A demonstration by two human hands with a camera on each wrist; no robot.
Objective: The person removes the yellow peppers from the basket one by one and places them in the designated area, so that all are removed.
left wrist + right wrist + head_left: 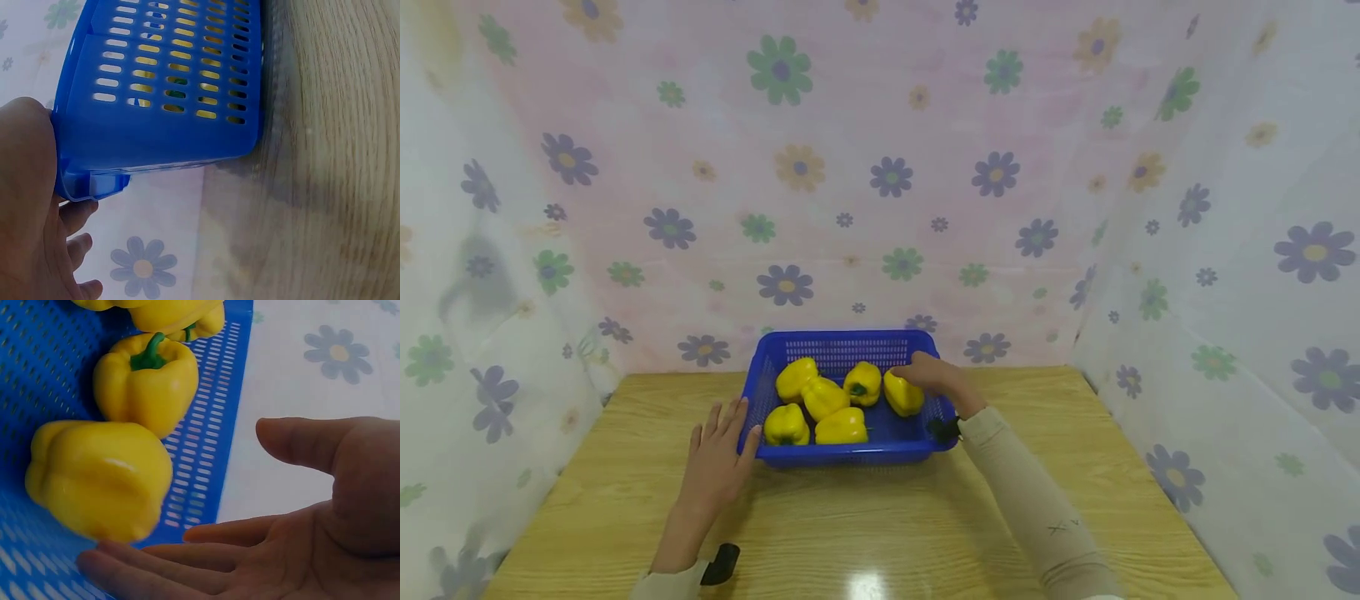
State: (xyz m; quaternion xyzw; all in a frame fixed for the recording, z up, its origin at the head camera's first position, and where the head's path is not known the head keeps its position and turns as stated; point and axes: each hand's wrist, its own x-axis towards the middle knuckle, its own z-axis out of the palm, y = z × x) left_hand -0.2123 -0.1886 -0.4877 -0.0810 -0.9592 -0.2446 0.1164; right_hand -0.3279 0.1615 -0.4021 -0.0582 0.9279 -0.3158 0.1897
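Observation:
Several yellow bell peppers (825,400) lie in a blue perforated plastic basket (850,451). My left hand (718,454) rests against the basket's left rim near the front corner, fingers extended. In the left wrist view, that hand (28,200) is at the rim, with fingertips showing beyond the corner. My right hand (934,379) reaches over the basket's right side to the rightmost pepper (903,394). In the right wrist view, the right hand (269,544) has its thumb spread wide and fingers straight. Its fingertips are right at the lower edge of the nearest pepper (100,481).
The basket stands on a light wood-grain table (857,517), near its back edge. Flower-patterned sheets (850,183) hang behind and on both sides. A second pepper with a green stem (147,384) sits close to the rightmost one.

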